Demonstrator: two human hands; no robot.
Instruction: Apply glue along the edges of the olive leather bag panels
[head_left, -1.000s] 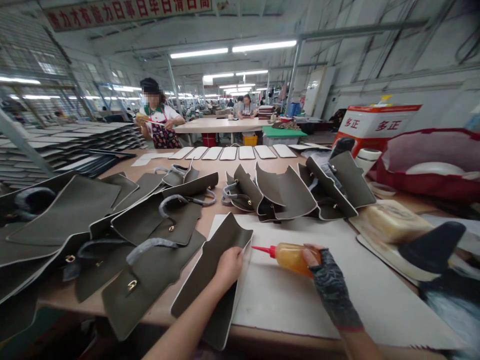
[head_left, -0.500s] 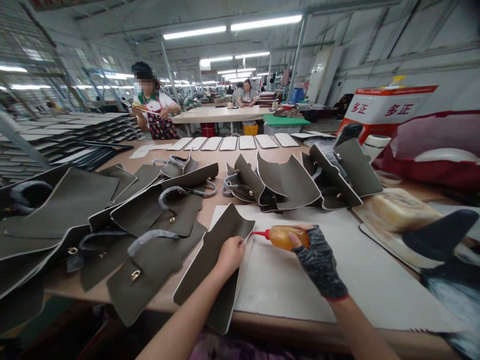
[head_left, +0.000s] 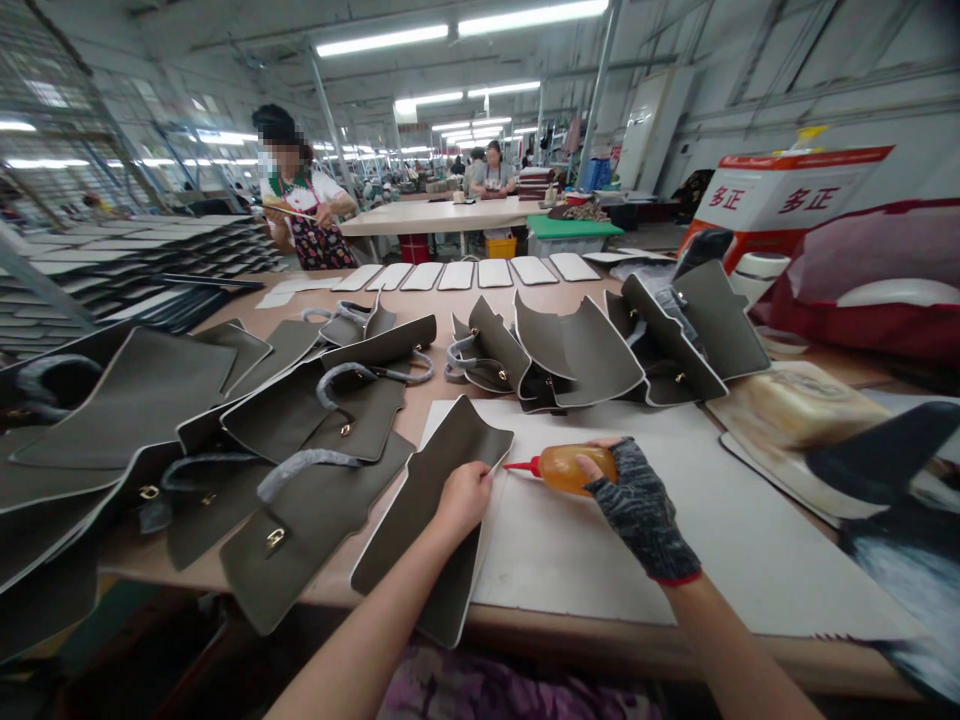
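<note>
My left hand [head_left: 463,500], bare, pinches the right edge of a dark olive bag panel [head_left: 420,530] with pale edging. The panel lies tilted, curling up at its far end. In a grey fingerless glove, my right hand [head_left: 634,505] is wrapped round a squeeze bottle [head_left: 574,469] of amber liquid, probably glue. The bottle lies sideways, its red nozzle [head_left: 523,467] pointing left at the panel's edge near my left fingertips. Whether the tip touches the edge I cannot tell. Beneath is a white sheet [head_left: 592,580].
Olive bag pieces with wrapped handles [head_left: 307,475] cover the left side; more bag pieces [head_left: 577,350] stand behind the sheet. White panels [head_left: 457,275] form a row at the back. To the right are a yellowish block [head_left: 817,400] and a white-and-red can [head_left: 787,200]. A co-worker [head_left: 300,200] stands beyond.
The view has shifted slightly. My left hand still grips the panel edge, and the bottle's nozzle stays close to that edge with little visible movement.
</note>
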